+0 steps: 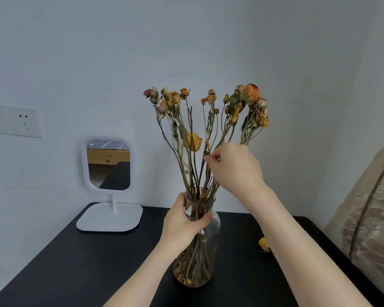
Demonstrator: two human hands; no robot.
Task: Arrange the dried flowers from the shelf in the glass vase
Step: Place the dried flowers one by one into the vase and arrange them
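Note:
A clear glass vase (206,244) stands on the black table (80,258), full of dried flowers (193,120) with brown stems and orange, yellow and pink heads that fan out above it. My left hand (182,222) grips the vase around its neck, thumb across the front. My right hand (233,167) is above the vase mouth and pinches stems of the dried flowers between thumb and fingertips. Its palm hides part of the right-hand stems.
A fallen yellow flower head (264,244) lies on the table right of the vase. A white stand mirror (108,165) sits at the back left. Wall sockets (11,120) are on the left wall. A beige cushion or bedding (370,220) rises at the right edge.

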